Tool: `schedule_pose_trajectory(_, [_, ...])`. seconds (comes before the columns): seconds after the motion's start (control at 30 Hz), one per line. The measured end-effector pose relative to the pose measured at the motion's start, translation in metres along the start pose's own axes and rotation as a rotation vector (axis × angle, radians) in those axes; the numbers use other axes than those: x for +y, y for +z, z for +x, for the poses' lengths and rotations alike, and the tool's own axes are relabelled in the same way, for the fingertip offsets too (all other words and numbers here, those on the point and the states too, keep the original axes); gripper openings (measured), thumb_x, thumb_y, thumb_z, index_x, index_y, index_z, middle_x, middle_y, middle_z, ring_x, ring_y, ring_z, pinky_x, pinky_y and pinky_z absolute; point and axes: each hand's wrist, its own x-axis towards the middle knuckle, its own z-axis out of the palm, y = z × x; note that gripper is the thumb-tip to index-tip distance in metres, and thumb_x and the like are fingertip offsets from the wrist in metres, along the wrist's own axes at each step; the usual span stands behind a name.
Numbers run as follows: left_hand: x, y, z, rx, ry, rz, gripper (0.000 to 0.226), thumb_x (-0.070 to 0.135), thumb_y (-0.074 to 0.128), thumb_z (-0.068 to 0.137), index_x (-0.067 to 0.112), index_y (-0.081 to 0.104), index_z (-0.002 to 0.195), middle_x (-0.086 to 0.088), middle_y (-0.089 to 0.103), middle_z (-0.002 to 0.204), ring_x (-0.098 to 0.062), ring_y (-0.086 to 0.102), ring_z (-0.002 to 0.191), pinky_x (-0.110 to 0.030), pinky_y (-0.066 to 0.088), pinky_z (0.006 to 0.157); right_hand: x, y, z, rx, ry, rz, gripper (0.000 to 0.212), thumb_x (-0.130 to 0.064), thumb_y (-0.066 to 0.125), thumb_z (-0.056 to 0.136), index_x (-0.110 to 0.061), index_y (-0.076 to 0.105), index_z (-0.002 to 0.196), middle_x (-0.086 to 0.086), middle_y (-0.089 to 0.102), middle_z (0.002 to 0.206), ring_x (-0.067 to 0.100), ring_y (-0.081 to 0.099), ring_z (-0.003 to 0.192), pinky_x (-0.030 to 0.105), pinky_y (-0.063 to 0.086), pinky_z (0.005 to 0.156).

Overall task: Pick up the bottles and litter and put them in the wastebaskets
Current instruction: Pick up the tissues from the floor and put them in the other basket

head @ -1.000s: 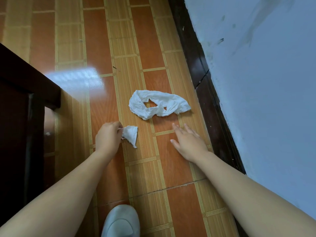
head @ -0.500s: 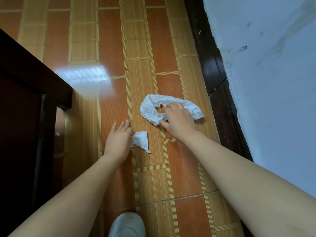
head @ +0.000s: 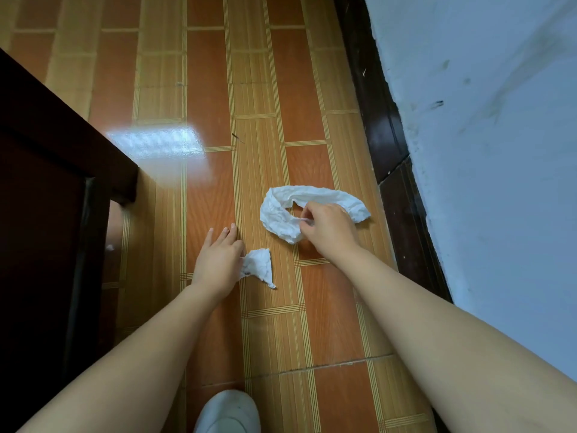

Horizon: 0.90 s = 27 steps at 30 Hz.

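A large crumpled white tissue (head: 282, 214) lies in a loop on the orange tiled floor. My right hand (head: 327, 228) rests on it, fingers pinched on its inner edge. A small white tissue scrap (head: 260, 267) is held at my left hand (head: 218, 260); the thumb side grips its left corner while the other fingers stretch out over the floor. No bottles or wastebaskets are in view.
Dark wooden furniture (head: 46, 182) fills the left side. A dark baseboard (head: 384, 145) and a white wall (head: 484, 151) run along the right. My white shoe (head: 228, 412) shows at the bottom edge. A tiny white scrap (head: 109, 247) lies by the furniture leg.
My right hand moved forward from the floor onto the large tissue and pinched it. My left hand's fingers spread out while still holding the small scrap.
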Motion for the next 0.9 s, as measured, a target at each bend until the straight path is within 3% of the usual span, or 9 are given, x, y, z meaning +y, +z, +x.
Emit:
schedule_pose_trajectory(0.13, [0.006, -0.009, -0.003, -0.101, -0.022, 0.041, 0.020, 0.019, 0.047, 0.093, 0.010, 0.058, 0.108, -0.015, 0.012, 0.157, -0.026, 0.012, 0.146, -0.047, 0.001, 0.118, 0.001, -0.023, -0.004, -0.004, 0.056, 0.149, 0.009, -0.013, 0.052, 0.086, -0.012, 0.059, 0.091, 0.007, 0.068, 0.090, 0.020, 0.058, 0.079, 0.028, 0.040, 0.067])
schedule_pose_trajectory(0.23, [0.009, -0.018, -0.009, -0.130, -0.035, 0.035, 0.021, 0.016, 0.048, 0.093, 0.010, 0.057, 0.111, -0.011, 0.022, 0.155, -0.023, 0.012, 0.146, -0.051, -0.002, 0.117, -0.002, -0.040, -0.008, 0.009, 0.068, 0.210, 0.014, -0.010, 0.050, 0.087, -0.011, 0.062, 0.095, 0.004, 0.067, 0.093, 0.019, 0.059, 0.083, 0.027, 0.040, 0.068])
schedule_pose_trajectory(0.37, [0.017, -0.048, -0.020, -0.027, -0.069, -0.038, 0.026, 0.013, 0.046, 0.093, 0.010, 0.057, 0.116, -0.010, 0.033, 0.151, -0.022, 0.021, 0.144, -0.051, 0.001, 0.117, -0.013, -0.072, -0.025, 0.058, 0.087, 0.282, 0.021, -0.007, 0.048, 0.087, -0.007, 0.065, 0.099, 0.002, 0.063, 0.091, 0.013, 0.052, 0.080, 0.023, 0.034, 0.062])
schedule_pose_trajectory(0.53, [0.035, -0.124, -0.044, 0.136, -0.069, -0.166, 0.018, 0.009, 0.046, 0.092, 0.008, 0.063, 0.097, -0.012, 0.043, 0.144, -0.024, 0.032, 0.138, -0.049, 0.008, 0.117, -0.039, -0.129, -0.058, 0.114, 0.160, 0.403, 0.010, -0.007, 0.048, 0.085, -0.013, 0.057, 0.085, -0.006, 0.055, 0.074, 0.010, 0.049, 0.065, 0.021, 0.036, 0.053])
schedule_pose_trajectory(0.67, [0.050, -0.206, -0.082, 0.235, -0.053, -0.201, 0.016, 0.009, 0.048, 0.091, 0.006, 0.063, 0.093, -0.010, 0.050, 0.138, -0.026, 0.041, 0.130, -0.048, 0.016, 0.115, -0.070, -0.190, -0.094, 0.120, 0.205, 0.488, 0.010, -0.005, 0.048, 0.082, -0.013, 0.054, 0.080, -0.011, 0.047, 0.065, 0.003, 0.044, 0.059, 0.017, 0.032, 0.053])
schedule_pose_trajectory(0.77, [0.063, -0.271, -0.119, 0.317, -0.037, -0.204, 0.012, 0.007, 0.052, 0.089, 0.003, 0.063, 0.088, -0.012, 0.058, 0.125, -0.031, 0.050, 0.118, -0.050, 0.029, 0.108, -0.100, -0.243, -0.127, 0.126, 0.208, 0.526, 0.010, -0.005, 0.049, 0.083, -0.011, 0.057, 0.085, -0.008, 0.050, 0.069, 0.005, 0.046, 0.064, 0.017, 0.036, 0.057])
schedule_pose_trajectory(0.9, [0.084, -0.360, -0.183, 0.432, -0.037, -0.255, 0.010, 0.003, 0.053, 0.087, 0.000, 0.062, 0.084, -0.013, 0.064, 0.100, -0.033, 0.056, 0.092, -0.043, 0.040, 0.088, -0.146, -0.321, -0.181, 0.137, 0.199, 0.574, 0.013, -0.007, 0.050, 0.085, -0.009, 0.059, 0.094, 0.002, 0.058, 0.086, 0.014, 0.054, 0.079, 0.023, 0.044, 0.067])
